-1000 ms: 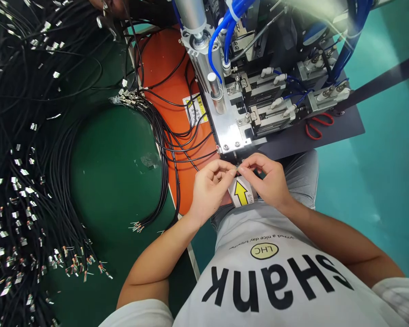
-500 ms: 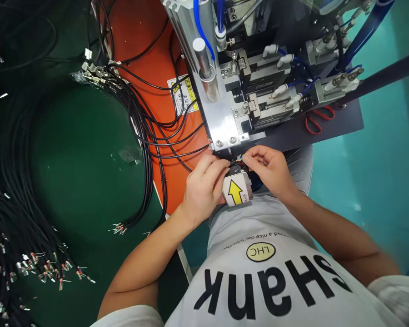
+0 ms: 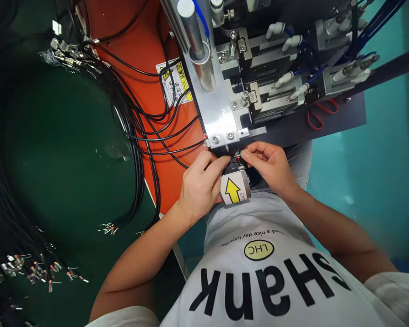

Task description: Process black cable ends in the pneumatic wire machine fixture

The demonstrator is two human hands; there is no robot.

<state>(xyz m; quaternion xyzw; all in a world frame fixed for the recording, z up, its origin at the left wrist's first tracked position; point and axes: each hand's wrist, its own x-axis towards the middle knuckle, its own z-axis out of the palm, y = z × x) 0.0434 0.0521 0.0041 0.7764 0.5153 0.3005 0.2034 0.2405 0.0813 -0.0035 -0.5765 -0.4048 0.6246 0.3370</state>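
Observation:
My left hand (image 3: 202,179) pinches the end of a black cable at the front edge of the machine (image 3: 221,120). From that end fan thin coloured wires (image 3: 237,156), and the thumb and forefinger of my right hand (image 3: 271,164) are closed on their tips. Just below the fingertips is a small black fixture (image 3: 232,167). A white cover with a yellow arrow (image 3: 234,188) sits between my hands, close to my shirt. My fingers partly hide the wire ends and the cable.
Black cables (image 3: 136,172) with metal connectors (image 3: 63,52) lie across the orange surface (image 3: 172,186) and green mat (image 3: 68,150). More stripped cables (image 3: 37,268) are heaped at lower left. Red-handled scissors (image 3: 322,113) lie right of the machine, below its pneumatic cylinders (image 3: 276,97).
The view has shifted slightly, so the surroundings sit a little further left. Both hands stay at the same spot, still pinching the cable and its wires; the coloured wires show more clearly.

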